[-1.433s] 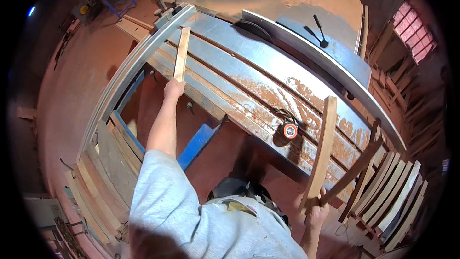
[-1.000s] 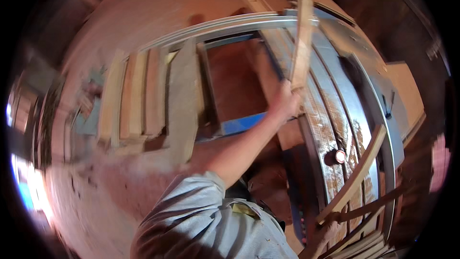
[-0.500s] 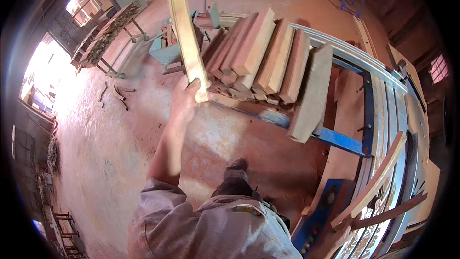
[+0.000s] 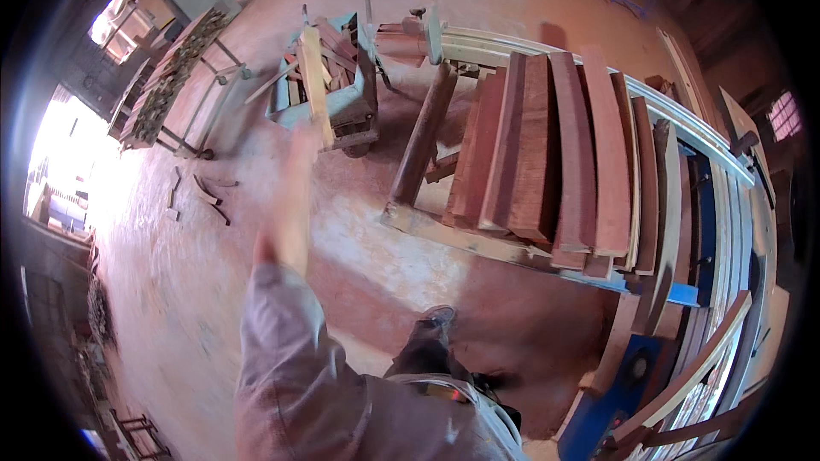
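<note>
My left arm reaches forward, and my left hand (image 4: pixel 296 166) is smeared by motion, so its fingers cannot be made out. Just beyond it a pale wooden board (image 4: pixel 314 85) stands out over the blue-green wheeled cart (image 4: pixel 367 90), its lower end close to the hand. Whether the fingers still touch the board is unclear. At the lower right, my right hand (image 4: pixel 628 442) is dark and partly hidden, around the near ends of two narrow curved wooden strips (image 4: pixel 696 369) that spread apart over the machine table.
Several reddish boards (image 4: pixel 534 149) lie side by side on a frame right of centre, beside a metal-railed machine (image 4: pixel 726 205) with a blue panel (image 4: pixel 602 405). Offcuts (image 4: pixel 209 192) lie on the floor at left. A wheeled rack (image 4: pixel 175 68) stands behind them.
My left arm has swung forward, and the pale board is now farther off, over the cart. My view has shifted, showing more of the cart and the stacked boards. The curved strips sit lower.
</note>
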A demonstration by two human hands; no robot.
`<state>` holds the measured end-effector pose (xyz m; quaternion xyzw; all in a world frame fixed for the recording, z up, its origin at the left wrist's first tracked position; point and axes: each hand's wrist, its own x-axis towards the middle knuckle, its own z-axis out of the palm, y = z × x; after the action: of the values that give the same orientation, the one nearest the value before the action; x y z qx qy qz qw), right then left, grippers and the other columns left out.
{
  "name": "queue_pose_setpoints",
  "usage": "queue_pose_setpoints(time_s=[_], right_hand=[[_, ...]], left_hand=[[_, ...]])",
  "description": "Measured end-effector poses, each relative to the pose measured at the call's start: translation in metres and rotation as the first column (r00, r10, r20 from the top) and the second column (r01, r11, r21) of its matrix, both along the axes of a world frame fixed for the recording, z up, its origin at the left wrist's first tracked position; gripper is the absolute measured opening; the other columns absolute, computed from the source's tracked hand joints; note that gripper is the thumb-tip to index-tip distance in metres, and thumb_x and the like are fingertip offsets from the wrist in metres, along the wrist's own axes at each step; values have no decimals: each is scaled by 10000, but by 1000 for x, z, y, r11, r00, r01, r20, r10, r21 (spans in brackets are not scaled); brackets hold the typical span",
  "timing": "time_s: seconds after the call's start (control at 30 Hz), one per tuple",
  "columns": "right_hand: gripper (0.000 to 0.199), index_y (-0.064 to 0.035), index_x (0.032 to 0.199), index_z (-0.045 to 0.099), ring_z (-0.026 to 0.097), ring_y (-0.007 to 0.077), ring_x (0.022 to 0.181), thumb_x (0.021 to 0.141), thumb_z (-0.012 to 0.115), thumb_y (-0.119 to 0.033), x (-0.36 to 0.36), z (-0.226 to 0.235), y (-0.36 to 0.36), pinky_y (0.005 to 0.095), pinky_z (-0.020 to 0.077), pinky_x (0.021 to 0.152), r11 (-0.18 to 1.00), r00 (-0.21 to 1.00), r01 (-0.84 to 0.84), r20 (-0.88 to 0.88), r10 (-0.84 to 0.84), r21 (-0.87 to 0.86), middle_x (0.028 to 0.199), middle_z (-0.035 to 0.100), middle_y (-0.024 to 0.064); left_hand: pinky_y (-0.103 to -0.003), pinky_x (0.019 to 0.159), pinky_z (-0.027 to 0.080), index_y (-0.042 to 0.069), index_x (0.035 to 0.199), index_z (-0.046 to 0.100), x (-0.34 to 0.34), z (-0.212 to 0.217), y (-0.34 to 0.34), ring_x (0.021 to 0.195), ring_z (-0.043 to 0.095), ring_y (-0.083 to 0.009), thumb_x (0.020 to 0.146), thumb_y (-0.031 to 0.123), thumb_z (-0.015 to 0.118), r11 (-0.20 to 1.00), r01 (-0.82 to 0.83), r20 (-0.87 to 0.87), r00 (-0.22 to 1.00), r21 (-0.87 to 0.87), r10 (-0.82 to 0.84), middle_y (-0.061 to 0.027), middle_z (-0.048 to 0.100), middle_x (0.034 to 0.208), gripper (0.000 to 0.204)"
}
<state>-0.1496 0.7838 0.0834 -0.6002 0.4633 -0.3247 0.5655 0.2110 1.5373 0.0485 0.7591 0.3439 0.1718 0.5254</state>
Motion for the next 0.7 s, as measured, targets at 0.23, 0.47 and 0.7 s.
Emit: queue_pose_setpoints(time_s=[0.23,0.47,0.7], right_hand=[[520,-26,1484,429,499,118,539,978,538,-79,-42,15,73,307,460,481,992,992,123,18,-122,-7,729,544,13],[519,-23,1477,437,477,108,503,974,543,-86,-194,27,139,305,446,449,935,951,248,122,-285,252,685,529,2],[387,-34,1373,600,586,86,1003,988,568,-27,-299,33,231,262,486,866,869,980,77,123,-156,488,1119,653,12]], left_hand=[[-501,994,459,-57,1200,623,38,-10,-15,1197,585,-468,909,355,659,839,73,-137,991,539,2,-323,639,1209,506],[-352,617,564,13,1299,622,-229,-190,-139,788,695,-225,979,283,606,706,406,-540,457,-580,-707,-109,691,979,419],[-383,977,501,-58,1378,524,-365,-28,-449,1140,625,-240,942,416,683,-452,659,92,-505,-601,-858,-183,631,1282,663]])
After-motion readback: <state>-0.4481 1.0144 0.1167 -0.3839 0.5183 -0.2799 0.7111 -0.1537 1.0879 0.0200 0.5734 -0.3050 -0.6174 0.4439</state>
